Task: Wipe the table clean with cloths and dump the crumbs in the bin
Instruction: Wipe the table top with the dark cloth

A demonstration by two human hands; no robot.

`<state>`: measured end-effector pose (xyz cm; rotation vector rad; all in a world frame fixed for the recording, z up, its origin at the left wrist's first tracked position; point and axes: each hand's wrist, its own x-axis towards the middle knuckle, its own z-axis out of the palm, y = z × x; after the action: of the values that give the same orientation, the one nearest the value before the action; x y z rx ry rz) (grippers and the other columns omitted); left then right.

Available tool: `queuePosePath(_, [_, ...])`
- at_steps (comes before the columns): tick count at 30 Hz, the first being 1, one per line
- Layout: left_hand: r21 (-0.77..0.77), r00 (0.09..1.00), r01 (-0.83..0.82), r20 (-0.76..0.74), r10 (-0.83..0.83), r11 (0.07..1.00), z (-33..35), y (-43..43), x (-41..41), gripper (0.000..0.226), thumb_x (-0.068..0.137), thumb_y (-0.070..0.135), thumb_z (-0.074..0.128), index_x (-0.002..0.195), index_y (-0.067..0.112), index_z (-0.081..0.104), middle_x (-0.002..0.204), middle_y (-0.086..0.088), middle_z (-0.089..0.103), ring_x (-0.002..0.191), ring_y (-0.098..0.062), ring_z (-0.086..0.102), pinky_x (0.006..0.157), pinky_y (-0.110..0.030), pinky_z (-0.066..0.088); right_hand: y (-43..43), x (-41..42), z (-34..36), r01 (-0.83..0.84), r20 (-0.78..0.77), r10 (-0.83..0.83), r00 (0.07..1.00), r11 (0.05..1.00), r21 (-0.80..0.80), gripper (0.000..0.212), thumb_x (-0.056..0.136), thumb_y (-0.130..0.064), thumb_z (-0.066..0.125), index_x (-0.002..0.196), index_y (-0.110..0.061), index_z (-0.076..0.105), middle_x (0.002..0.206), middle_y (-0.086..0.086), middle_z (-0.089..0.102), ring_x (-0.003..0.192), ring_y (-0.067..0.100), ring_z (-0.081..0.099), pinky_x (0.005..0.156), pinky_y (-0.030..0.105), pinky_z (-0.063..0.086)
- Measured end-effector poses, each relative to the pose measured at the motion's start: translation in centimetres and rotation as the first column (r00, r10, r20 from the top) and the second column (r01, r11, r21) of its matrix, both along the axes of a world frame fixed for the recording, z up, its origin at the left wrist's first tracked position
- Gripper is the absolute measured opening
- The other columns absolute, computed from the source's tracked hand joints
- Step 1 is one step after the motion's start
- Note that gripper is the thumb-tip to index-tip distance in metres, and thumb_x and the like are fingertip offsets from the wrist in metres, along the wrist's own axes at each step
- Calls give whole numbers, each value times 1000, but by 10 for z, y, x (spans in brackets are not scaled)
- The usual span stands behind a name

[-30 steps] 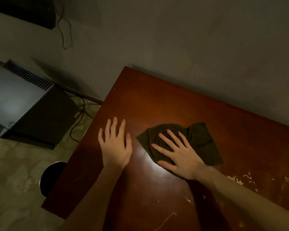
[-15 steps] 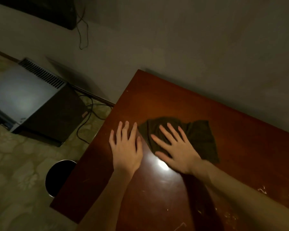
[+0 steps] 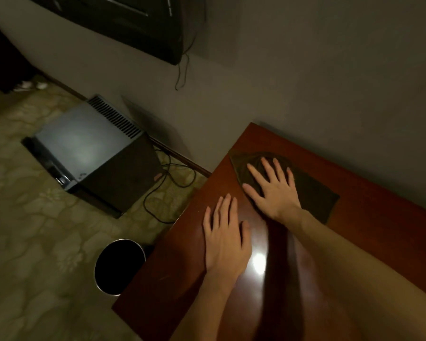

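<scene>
Cloth (image 3: 314, 193): dark olive fabric, soft and matte, rumpled into an uneven four-sided patch with a pointed far-left tip. Lies flat on the table (image 3: 379, 230) close to its far left corner, near the edge that runs along the wall. Pinned under the right hand (image 3: 273, 190): palm down, fingers straight and spread, thumb out to the left at the cloth's near-left border; no curl, no pinch. Bare forearm crossing the tabletop from the lower right.

Left hand (image 3: 225, 242): flat on bare wood just beside the cloth's near side, palm down, fingers straight and close together, holding nothing. Separate from the right hand, thumb near the right wrist but not touching it.

Table: reddish-brown wood, glossy varnish, straight edges, square corner. Bright round glare spot (image 3: 258, 263) just right of the left hand.

Bin (image 3: 119, 264): round, dark inside, thin pale metallic rim. Stands on the floor (image 3: 35, 242) beside the table's left edge, part of the rim hidden by the tabletop.

Floor: pale, mottled, cloud-like pattern. Boxy appliance (image 3: 91, 148) beyond the bin: smooth grey top, slotted vent along the back, black side panel. Black cables (image 3: 167, 190) looped on the floor between appliance and table. Wall (image 3: 305, 82): plain grey, matte. Dark flat screen (image 3: 123, 20) mounted at upper left, thin cord (image 3: 182, 70) dangling from its lower corner.
</scene>
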<state>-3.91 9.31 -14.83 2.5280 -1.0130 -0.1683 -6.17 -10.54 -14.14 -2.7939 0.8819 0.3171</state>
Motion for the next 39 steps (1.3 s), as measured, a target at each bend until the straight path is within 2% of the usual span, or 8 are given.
queuePosePath(9, [-171, 967, -91, -251, 46, 981, 5, 16, 10, 47, 108, 32, 36, 153, 20, 43, 161, 5, 38, 151, -11, 33, 128, -39, 26, 95, -86, 4, -269, -15, 270, 963, 962, 48, 64, 104, -72, 17, 160, -54, -8, 173, -7, -11, 158, 21, -20, 127, 50, -10])
queuePosePath(14, [-55, 1000, -25, 15, 26, 998, 1, 65, 29, 54, 96, 31, 42, 146, 13, 54, 156, -5, 50, 148, -20, 43, 124, -51, 32, 69, -48, 1, -204, 57, 204, 977, 979, 8, 68, 100, -78, 22, 161, -53, 7, 174, -6, 4, 161, 21, -6, 129, 47, -5])
queuePosePath(17, [14, 994, -109, 34, 108, 994, -5, 98, 32, 56, 96, 31, 40, 147, 11, 53, 157, -6, 49, 149, -21, 41, 125, -49, 30, 42, 7, -1, -74, 70, 73, 995, 997, 10, 71, 98, -80, 18, 162, -52, 9, 174, -7, 4, 161, 20, -6, 129, 49, -3])
queuePosePath(20, [20, 990, -144, 2, 144, 989, -5, 113, 24, 56, 98, 30, 38, 149, 11, 51, 158, -4, 48, 149, -19, 41, 126, -45, 30, 36, 40, 4, -205, 33, 205, 978, 979, 10, 67, 100, -77, 18, 161, -53, 7, 175, -6, 2, 161, 21, -7, 129, 51, -4])
queuePosePath(25, [-19, 967, -248, -67, 247, 968, -2, 136, 10, 49, 98, 23, 45, 146, 12, 51, 155, -2, 49, 147, -18, 42, 125, -43, 31, 81, 16, 7, -691, 12, 691, 723, 723, -22, 65, 105, -70, 20, 164, -46, 4, 175, 1, 2, 161, 27, -8, 129, 53, -1])
queuePosePath(30, [-44, 936, -342, -106, 336, 939, 5, 157, 2, 43, 98, 17, 47, 140, 13, 56, 147, -2, 55, 140, -20, 49, 120, -43, 36, 115, -61, 12, -826, -34, 828, 560, 561, 47, 67, 106, -68, 27, 164, -46, 2, 174, 0, -2, 160, 26, -14, 129, 54, -3])
queuePosePath(36, [110, 952, -307, 31, 306, 945, -1, 186, -2, 47, 108, 30, 41, 153, 18, 49, 160, -2, 46, 150, -21, 38, 124, -46, 29, 116, -51, 12, -779, 5, 781, 625, 623, 72, 70, 101, -74, 30, 163, -47, 11, 175, -4, 5, 161, 23, -9, 128, 55, 5])
queuePosePath(39, [124, 838, -543, 10, 546, 830, -2, 188, -9, 47, 108, 38, 43, 153, 26, 48, 160, -4, 46, 151, -26, 38, 122, -53, 29, 129, -7, 9, -661, 22, 661, 750, 748, 66, 70, 99, -77, 22, 162, -50, 7, 175, -4, 3, 160, 22, -12, 128, 56, 2])
